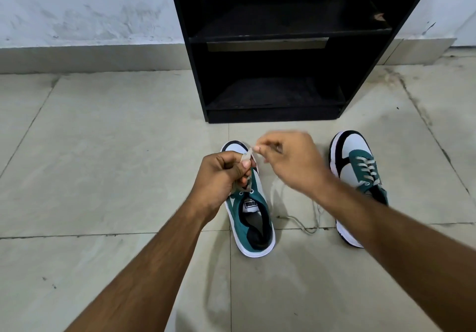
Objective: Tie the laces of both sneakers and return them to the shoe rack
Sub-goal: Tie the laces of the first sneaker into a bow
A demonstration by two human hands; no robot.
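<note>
Two teal, white and black sneakers stand on the tiled floor before a black shoe rack (278, 33). The left sneaker (253, 225) lies under my hands, toe toward the rack. My left hand (221, 174) pinches a beige lace loop above its tongue. My right hand (288, 161), blurred, grips the other lace end just right of the loop. The right sneaker (358, 167) stands apart at the right, partly hidden by my right forearm; a loose lace (306, 226) trails on the floor between the two shoes.
The rack has two open dark shelves and stands against a pale wall (85, 7) with a grey skirting (90, 57). Beige floor tiles (103, 151) spread around the shoes.
</note>
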